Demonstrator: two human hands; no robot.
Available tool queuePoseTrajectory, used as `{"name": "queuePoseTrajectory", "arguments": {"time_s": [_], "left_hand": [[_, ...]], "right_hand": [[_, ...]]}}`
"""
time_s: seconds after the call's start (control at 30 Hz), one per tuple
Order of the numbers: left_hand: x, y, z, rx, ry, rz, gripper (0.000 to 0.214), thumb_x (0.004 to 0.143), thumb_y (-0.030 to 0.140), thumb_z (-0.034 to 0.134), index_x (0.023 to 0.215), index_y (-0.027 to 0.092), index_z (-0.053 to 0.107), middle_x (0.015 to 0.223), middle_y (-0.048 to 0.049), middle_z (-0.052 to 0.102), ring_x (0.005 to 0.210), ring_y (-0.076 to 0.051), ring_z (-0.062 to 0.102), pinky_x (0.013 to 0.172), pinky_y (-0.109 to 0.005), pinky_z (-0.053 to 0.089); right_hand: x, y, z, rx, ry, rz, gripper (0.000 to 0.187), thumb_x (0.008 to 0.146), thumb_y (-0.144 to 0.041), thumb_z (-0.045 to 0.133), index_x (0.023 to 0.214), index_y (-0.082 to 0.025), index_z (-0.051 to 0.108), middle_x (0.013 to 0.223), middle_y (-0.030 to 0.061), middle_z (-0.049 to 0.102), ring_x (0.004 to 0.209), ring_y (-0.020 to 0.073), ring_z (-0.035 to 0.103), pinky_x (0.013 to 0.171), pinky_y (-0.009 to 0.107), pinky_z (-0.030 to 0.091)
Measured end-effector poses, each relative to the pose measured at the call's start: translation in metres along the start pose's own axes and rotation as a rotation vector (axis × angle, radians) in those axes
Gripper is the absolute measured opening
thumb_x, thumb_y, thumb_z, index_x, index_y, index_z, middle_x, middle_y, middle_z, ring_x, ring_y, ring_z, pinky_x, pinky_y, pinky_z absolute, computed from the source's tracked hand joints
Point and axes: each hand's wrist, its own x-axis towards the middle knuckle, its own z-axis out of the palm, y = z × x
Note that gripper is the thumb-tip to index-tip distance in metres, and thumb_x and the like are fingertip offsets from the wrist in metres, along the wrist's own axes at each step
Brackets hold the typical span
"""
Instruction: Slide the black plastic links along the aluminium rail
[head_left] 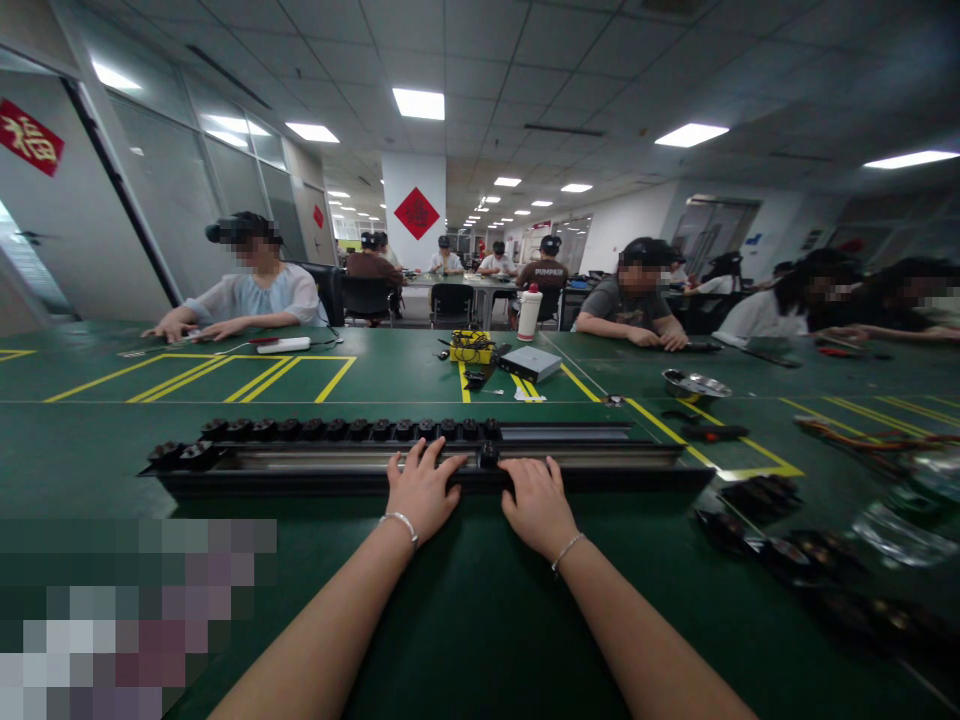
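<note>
On the green bench (pixel 480 620): a long black rail (pixel 600 481) lies crossways.
Left hand (pixel 424 490): open, fingers spread over the rail.
Right hand (pixel 534 495): fingers bent at the rail's near side; can't tell if gripping.
Little black block (pixel 489 455): sits in the rail, between both hands.
Step now: looks like setting that block in place.
Next move: likely calls for a gentle, straight push.

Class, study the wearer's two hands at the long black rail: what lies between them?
In the head view, a small black part sits on the rail between the left hand and the right hand.
</note>
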Motion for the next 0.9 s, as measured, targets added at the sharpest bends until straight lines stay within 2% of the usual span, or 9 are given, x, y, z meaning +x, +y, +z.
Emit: {"name": "queuePoseTrajectory", "arguments": {"time_s": [0.9], "left_hand": [[0.0003, -0.0007, 0.0008, -0.006, -0.015, -0.001, 0.044, 0.073, 0.040, 0.049, 0.116, 0.046, 0.047, 0.138, 0.0030, 0.038, 0.129, -0.027, 0.025, 0.099, -0.054, 0.015]], "right_hand": [[0.0019, 0.0021, 0.0013, 0.025, -0.008, 0.017, 0.030, 0.076, -0.020, 0.045, 0.104, -0.023, 0.052, 0.102, 0.0046, 0.060, 0.101, 0.0196, 0.048, 0.102, 0.043, 0.014]]}}
